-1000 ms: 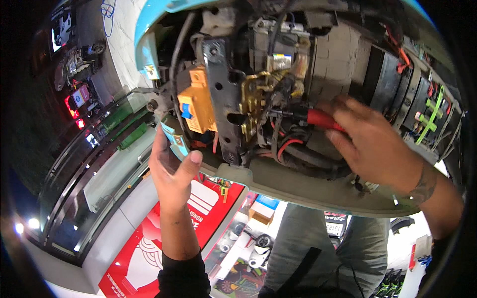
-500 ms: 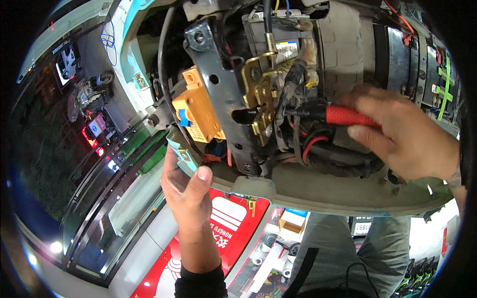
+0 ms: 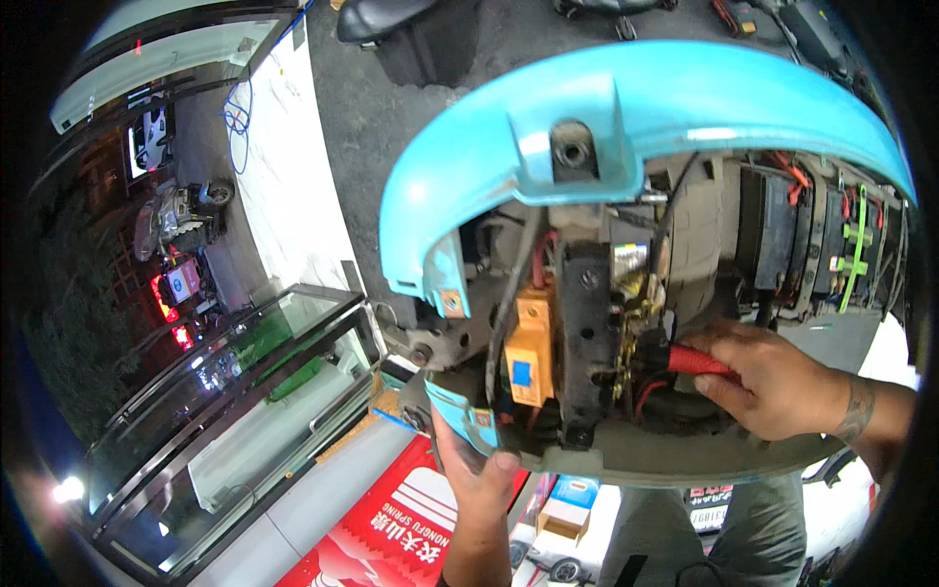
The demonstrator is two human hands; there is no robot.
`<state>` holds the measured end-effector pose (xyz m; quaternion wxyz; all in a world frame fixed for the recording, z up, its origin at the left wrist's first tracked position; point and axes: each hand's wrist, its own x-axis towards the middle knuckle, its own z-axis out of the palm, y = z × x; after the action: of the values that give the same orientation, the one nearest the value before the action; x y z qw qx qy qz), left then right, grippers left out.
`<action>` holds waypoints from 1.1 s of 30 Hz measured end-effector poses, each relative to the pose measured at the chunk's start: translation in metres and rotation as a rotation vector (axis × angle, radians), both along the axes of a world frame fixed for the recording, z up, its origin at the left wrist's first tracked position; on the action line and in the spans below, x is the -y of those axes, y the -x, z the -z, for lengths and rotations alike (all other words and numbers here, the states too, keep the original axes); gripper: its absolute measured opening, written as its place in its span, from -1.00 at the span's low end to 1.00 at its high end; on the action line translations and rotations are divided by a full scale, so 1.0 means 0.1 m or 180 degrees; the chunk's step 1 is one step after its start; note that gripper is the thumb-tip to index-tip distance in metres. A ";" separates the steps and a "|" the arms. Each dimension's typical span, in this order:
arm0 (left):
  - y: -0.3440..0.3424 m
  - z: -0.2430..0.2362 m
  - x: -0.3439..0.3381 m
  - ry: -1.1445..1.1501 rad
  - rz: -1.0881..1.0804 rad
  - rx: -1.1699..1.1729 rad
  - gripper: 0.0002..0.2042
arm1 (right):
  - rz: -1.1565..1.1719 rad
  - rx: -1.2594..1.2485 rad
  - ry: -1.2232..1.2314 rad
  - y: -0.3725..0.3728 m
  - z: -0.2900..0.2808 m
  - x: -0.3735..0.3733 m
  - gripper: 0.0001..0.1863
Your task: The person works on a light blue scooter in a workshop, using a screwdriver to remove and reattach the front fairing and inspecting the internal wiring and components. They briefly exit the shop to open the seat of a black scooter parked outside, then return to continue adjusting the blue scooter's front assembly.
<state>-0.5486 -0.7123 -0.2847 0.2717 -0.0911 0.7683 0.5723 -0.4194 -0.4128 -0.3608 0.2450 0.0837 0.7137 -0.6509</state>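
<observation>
My left hand (image 3: 474, 460) grips the lower end of a turquoise plastic body panel (image 3: 460, 401). My right hand (image 3: 763, 386) is closed round a red-handled tool (image 3: 699, 360), its dark front end among wiring beside brass-coloured metal parts (image 3: 636, 333). Left of these stand a black perforated steel bracket (image 3: 587, 323) and an orange plastic unit (image 3: 528, 342) with a blue switch. Above arches a turquoise shell (image 3: 704, 83), part of the opened vehicle's body. Batteries (image 3: 768, 235) sit at the right, one carrying green connectors.
Metal-framed glass doors (image 3: 225, 411) stand left, with parked scooters (image 3: 186, 225) outside. A blue cable (image 3: 237, 127) lies by white marble flooring (image 3: 289, 196). A black seat-like object (image 3: 391, 24) is at the top. A red banner-like panel (image 3: 372, 528) and my legs (image 3: 646, 528) are below.
The view has shifted, bringing the whole turquoise arch into sight, with the vehicle's inside and both hands lower in the picture. My hands keep their grips on the panel and red-handled tool.
</observation>
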 end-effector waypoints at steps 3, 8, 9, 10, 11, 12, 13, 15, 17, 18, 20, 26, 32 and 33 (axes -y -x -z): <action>-0.03 0.05 0.05 -0.0077 -0.0068 0.0022 0.24 | -0.0165 -0.0015 0.0059 0.04 0.03 -0.05 -0.54; -0.10 0.07 0.06 0.0000 -0.0189 -0.0056 0.24 | -0.0215 -0.0236 -0.0026 0.07 0.09 -0.04 -0.53; -0.11 0.07 0.06 0.0045 -0.0233 -0.0030 0.25 | -0.0208 -0.0231 -0.0044 0.07 0.09 -0.03 -0.53; -0.11 0.08 0.06 0.0118 -0.0227 -0.0076 0.25 | -0.0227 -0.0190 -0.0067 0.07 0.09 -0.02 -0.53; -0.11 0.08 0.07 0.0150 -0.0237 -0.0105 0.25 | -0.0247 -0.0148 -0.0087 0.08 0.10 -0.01 -0.52; -0.11 0.08 0.07 0.0103 -0.0238 -0.0139 0.24 | -0.0205 -0.0206 -0.0117 0.08 0.10 0.00 -0.52; -0.10 0.09 0.09 0.0149 -0.0191 -0.0174 0.24 | -0.0159 -0.0254 -0.0138 0.09 0.11 0.02 -0.52; -0.09 0.09 0.12 0.0132 -0.0099 -0.0229 0.23 | -0.0083 -0.0402 -0.0203 0.10 0.12 0.06 -0.50; -0.09 0.09 0.15 0.0052 -0.0169 -0.0182 0.22 | -0.0110 -0.0450 -0.0342 0.09 0.13 0.06 -0.49; -0.09 0.08 0.16 0.0039 -0.0172 -0.0096 0.21 | -0.0060 -0.0567 -0.0307 0.07 0.13 0.04 -0.48; -0.11 0.08 0.18 0.0080 -0.0259 -0.0175 0.19 | -0.0073 -0.0379 -0.0259 0.04 0.14 0.04 -0.48; -0.10 0.05 0.22 -0.0155 -0.0164 -0.0395 -0.22 | 0.0030 -0.0474 -0.0370 -0.02 0.18 0.08 -0.54; -0.07 -0.02 0.19 0.0207 0.0156 -0.0417 -0.09 | -0.0095 -0.0406 -0.0502 -0.01 0.16 0.05 -0.47; -0.09 -0.03 0.17 0.0454 -0.0018 -0.0523 0.05 | -0.0123 -0.0450 -0.0574 0.00 0.15 0.04 -0.47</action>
<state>-0.5396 -0.7292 -0.2818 0.1990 -0.0651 0.8266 0.5225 -0.4198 -0.4165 -0.3757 0.1981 0.0455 0.7863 -0.5835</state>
